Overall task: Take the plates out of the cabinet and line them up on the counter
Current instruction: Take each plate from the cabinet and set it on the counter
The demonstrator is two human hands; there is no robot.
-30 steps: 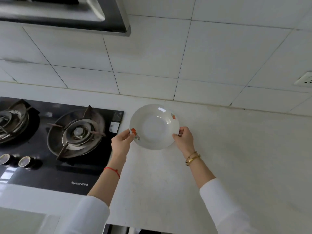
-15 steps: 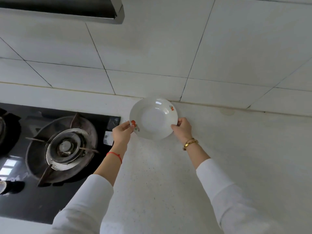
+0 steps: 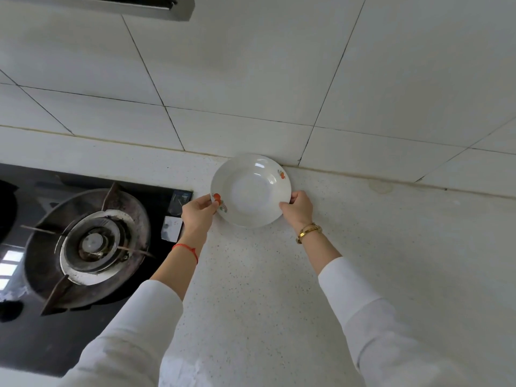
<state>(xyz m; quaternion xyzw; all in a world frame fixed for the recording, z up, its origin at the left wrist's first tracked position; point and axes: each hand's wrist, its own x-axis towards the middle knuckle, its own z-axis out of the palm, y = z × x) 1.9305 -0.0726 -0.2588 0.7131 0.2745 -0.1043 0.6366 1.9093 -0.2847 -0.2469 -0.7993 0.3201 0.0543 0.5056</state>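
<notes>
A deep white plate [image 3: 251, 191] with small orange fruit prints on its rim is at the back of the speckled white counter [image 3: 279, 289], its far rim close to the tiled wall. My left hand [image 3: 198, 212] grips its left rim and my right hand [image 3: 298, 209] grips its right rim. I cannot tell whether the plate's base rests on the counter or hovers just above it. No cabinet or other plates are in view.
A black gas hob [image 3: 83, 247] with a round burner lies to the left, its right edge just beside my left hand. The tiled wall [image 3: 251, 79] rises right behind the plate. A range hood edge [image 3: 156, 7] shows at the top left.
Both hands have carried the plate away from me toward the wall and lower toward the counter. The view has tilted down and moved closer.
</notes>
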